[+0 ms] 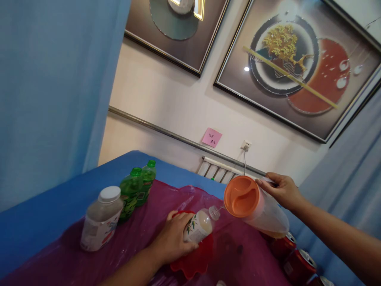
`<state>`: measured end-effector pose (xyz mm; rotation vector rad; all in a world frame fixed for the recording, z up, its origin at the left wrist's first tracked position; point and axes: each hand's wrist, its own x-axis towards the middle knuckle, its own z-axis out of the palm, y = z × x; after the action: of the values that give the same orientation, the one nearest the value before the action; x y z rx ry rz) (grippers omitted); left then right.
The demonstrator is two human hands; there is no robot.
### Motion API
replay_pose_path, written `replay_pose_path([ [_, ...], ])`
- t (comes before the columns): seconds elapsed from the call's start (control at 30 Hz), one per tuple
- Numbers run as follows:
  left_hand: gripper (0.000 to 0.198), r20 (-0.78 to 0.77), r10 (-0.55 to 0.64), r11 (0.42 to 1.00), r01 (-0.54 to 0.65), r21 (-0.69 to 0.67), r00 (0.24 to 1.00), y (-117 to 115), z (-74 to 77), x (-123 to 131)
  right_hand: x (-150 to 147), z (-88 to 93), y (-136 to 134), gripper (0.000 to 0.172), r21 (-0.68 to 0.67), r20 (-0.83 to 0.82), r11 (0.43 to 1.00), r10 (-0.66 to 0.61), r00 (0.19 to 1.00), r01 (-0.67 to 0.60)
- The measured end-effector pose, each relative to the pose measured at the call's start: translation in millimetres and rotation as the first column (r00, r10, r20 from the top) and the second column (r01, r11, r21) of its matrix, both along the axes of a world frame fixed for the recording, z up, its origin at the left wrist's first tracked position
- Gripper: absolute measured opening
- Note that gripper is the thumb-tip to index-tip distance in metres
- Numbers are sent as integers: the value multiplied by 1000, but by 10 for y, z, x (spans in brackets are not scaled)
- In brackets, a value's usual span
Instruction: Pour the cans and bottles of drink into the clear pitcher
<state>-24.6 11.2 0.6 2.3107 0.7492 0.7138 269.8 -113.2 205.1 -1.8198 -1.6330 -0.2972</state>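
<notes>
My left hand (175, 234) is closed around a clear plastic bottle (203, 224) with a leaf-patterned label and pale liquid inside. The uncapped bottle tilts with its mouth towards the right. My right hand (282, 190) grips the handle of a translucent pitcher (269, 214) with an orange lid (241, 196). Tipped to the left, the pitcher has its lid close to the bottle's mouth, and what looks like a thin trickle shows between them. Some brownish liquid lies low in the pitcher. Beneath the bottle is a red scalloped dish (193, 264), partly hidden by my left hand.
On the left stand a white-lidded jar (101, 218) and two green bottles (131, 192). Several red cans (300, 267) line the right side. Purple plastic sheeting (133, 238) covers part of the blue tabletop (44, 206). A power socket (245, 145) is on the wall behind.
</notes>
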Motion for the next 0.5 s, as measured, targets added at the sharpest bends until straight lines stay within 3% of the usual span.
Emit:
replay_pose_path([
  [0.5, 72, -1, -3, 1000, 3, -4, 1000, -12, 7, -4, 13, 27, -26, 57, -29, -10, 999, -24, 1000, 24],
])
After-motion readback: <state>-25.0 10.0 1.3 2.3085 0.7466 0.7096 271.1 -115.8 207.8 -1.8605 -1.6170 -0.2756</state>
